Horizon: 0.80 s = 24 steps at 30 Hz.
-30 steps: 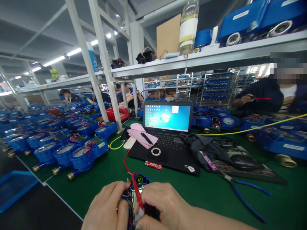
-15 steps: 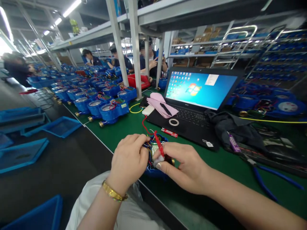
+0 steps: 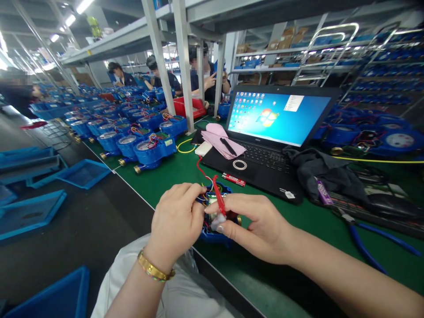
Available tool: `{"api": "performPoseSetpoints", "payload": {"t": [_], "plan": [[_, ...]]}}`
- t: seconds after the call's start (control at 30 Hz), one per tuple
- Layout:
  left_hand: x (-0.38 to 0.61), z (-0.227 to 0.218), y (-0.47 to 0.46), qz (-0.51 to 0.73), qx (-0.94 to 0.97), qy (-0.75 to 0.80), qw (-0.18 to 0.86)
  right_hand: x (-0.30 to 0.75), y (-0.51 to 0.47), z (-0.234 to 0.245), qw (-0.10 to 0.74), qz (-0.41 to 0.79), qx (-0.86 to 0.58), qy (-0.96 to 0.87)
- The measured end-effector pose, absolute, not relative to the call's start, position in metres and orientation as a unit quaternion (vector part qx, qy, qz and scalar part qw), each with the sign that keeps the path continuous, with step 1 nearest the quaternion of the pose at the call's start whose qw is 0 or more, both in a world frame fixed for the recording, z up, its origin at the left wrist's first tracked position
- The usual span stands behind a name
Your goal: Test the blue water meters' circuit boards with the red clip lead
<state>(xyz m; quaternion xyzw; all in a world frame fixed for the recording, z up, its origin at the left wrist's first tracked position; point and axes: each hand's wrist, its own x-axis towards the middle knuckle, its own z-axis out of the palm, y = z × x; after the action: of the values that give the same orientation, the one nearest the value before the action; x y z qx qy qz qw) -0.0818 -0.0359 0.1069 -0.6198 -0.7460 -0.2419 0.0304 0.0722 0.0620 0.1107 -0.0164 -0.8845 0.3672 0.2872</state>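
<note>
A blue water meter (image 3: 216, 239) with its housing uncovered lies on the green bench in front of me, a circuit board (image 3: 212, 207) and thin wires showing inside. My left hand (image 3: 179, 216) is curled over the meter's left side, index fingertip by the wires at its upper edge; the other fingertips are hidden. Between thumb and index finger, my right hand (image 3: 255, 225) pinches a slim red test clip (image 3: 218, 196) with a greyish translucent blob at its lower end, over the board. A thin red wire (image 3: 201, 169) runs from a white adapter (image 3: 203, 149) toward the meter.
An open laptop (image 3: 278, 119) stands behind, with a pink cloth (image 3: 220, 139), a pen, a ring and a red battery (image 3: 233, 179) on or near it. Blue-handled pliers (image 3: 367, 247) lie right. Several water meters (image 3: 154, 150) line the left; blue trays (image 3: 84, 173) lie beyond. Co-workers sit behind.
The view has shifted slightly. Both hands stay at the meter, and the red clip keeps nearly the same place and tilt over the board.
</note>
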Motion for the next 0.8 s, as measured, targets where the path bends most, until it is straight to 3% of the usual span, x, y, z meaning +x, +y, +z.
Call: {"api": "performPoseSetpoints", "payload": {"t": [0.17, 0.37, 0.57, 0.8], "plan": [[-0.082, 0.106, -0.036, -0.245, -0.618, -0.746, 0.034, 0.071, 0.062, 0.11, 0.267, 0.421, -0.049, -0.866], [-0.083, 0.108, -0.035, -0.259, -0.616, -0.743, 0.03, 0.068, 0.065, 0.104, 0.281, 0.642, -0.135, -0.7], [-0.085, 0.106, -0.036, -0.29, -0.622, -0.727, 0.03, 0.068, 0.065, 0.105, 0.275, 0.631, -0.135, -0.713], [-0.08, 0.106, -0.053, -0.403, -0.607, -0.675, 0.116, 0.07, 0.065, 0.103, 0.314, 0.611, -0.127, -0.716]]}}
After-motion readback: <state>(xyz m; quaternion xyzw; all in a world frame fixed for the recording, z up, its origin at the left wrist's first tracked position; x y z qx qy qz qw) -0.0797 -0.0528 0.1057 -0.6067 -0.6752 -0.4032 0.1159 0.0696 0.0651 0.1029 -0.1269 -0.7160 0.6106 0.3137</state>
